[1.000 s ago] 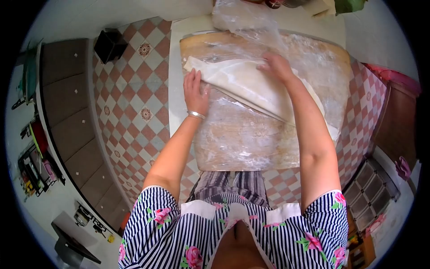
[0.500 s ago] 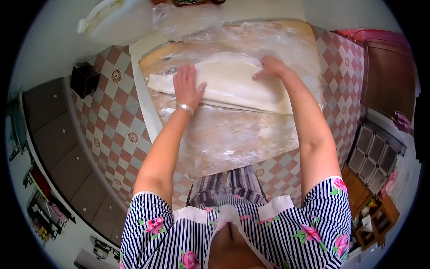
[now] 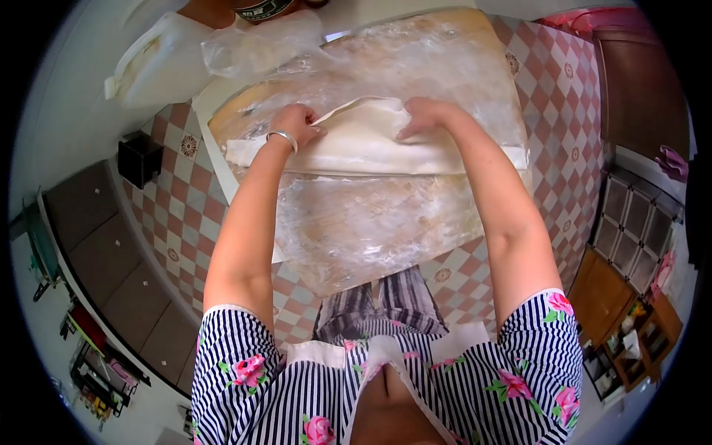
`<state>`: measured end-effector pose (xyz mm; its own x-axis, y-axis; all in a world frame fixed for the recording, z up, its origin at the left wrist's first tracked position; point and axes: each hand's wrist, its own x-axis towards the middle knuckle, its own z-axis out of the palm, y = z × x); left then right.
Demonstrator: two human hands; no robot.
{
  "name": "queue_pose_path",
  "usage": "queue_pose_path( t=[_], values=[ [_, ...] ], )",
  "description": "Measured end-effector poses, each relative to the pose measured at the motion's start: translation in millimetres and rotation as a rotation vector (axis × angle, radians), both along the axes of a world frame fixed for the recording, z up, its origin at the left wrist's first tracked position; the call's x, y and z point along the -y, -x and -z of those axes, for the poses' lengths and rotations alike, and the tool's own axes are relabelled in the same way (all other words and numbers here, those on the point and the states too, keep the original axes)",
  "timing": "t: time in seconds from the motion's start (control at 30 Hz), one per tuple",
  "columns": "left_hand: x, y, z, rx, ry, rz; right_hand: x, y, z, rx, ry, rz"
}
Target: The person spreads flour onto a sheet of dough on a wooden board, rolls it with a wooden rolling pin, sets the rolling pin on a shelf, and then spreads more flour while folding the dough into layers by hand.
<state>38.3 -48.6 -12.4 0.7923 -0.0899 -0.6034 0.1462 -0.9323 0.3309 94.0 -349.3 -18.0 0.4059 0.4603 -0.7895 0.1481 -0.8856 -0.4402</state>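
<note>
A wide sheet of pale dough (image 3: 363, 141) lies folded in a long strip across the floured wooden board (image 3: 356, 222). My left hand (image 3: 297, 123), with a silver bangle at the wrist, pinches the dough's far edge on the left. On the right, my right hand (image 3: 424, 119) grips the same far edge between thumb and fingers. Between the two hands that edge is lifted and bowed toward me. The dough's near folded edge rests flat on the board, and its ends reach out past both hands.
Beyond the board at the upper left are a crumpled clear plastic bag (image 3: 259, 46), a whitish plastic jug (image 3: 159, 63) and a brown jar with a dark label (image 3: 259, 7). A black bin (image 3: 139, 159) stands on the checked tile floor at left.
My left hand has gone from lying flat on the dough to pinching its far edge. That edge has been raised and drawn toward me, so the dough strip is narrower.
</note>
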Motion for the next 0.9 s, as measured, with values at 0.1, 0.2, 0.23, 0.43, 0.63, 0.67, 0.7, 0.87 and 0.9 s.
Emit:
queue_pose_path(
  t=[0.1, 0.2, 0.23, 0.43, 0.63, 0.67, 0.7, 0.87, 0.9],
  values=[
    [2.4, 19.9, 4.3, 0.370, 0.042, 0.071, -2.7, 2.8, -0.2, 0.073, -0.015, 0.026],
    [9.9, 51.1, 21.6, 0.795, 0.189, 0.181, -9.6, 16.9, -7.1, 0.395, -0.141, 0.121],
    [14.2, 59.0, 30.0, 0.798, 0.206, 0.260, -9.7, 26.2, -9.7, 0.537, -0.194, 0.160],
    [24.2, 94.2, 34.3, 0.562, 0.201, 0.405, -19.3, 128.0, 6.3, 0.857, -0.539, 0.165],
    [12.5, 123.4, 33.9, 0.461, 0.167, 0.565, -22.3, 203.5, 35.7, 0.782, -0.317, -0.033],
    [12.3, 125.0, 33.2, 0.461, 0.174, 0.603, -20.1, 207.0, 39.2, 0.810, -0.326, -0.067],
    [12.4, 126.2, 33.0, 0.446, 0.192, 0.592, -17.3, 207.6, 43.6, 0.788, -0.322, -0.088],
    [50.8, 128.0, 31.7, 0.394, 0.253, 0.639, -0.8, 196.2, 14.0, 0.697, -0.060, 0.002],
    [60.5, 130.0, 30.8, 0.393, 0.214, 0.630, 7.0, 198.7, 13.9, 0.741, -0.037, 0.016]
  ],
)
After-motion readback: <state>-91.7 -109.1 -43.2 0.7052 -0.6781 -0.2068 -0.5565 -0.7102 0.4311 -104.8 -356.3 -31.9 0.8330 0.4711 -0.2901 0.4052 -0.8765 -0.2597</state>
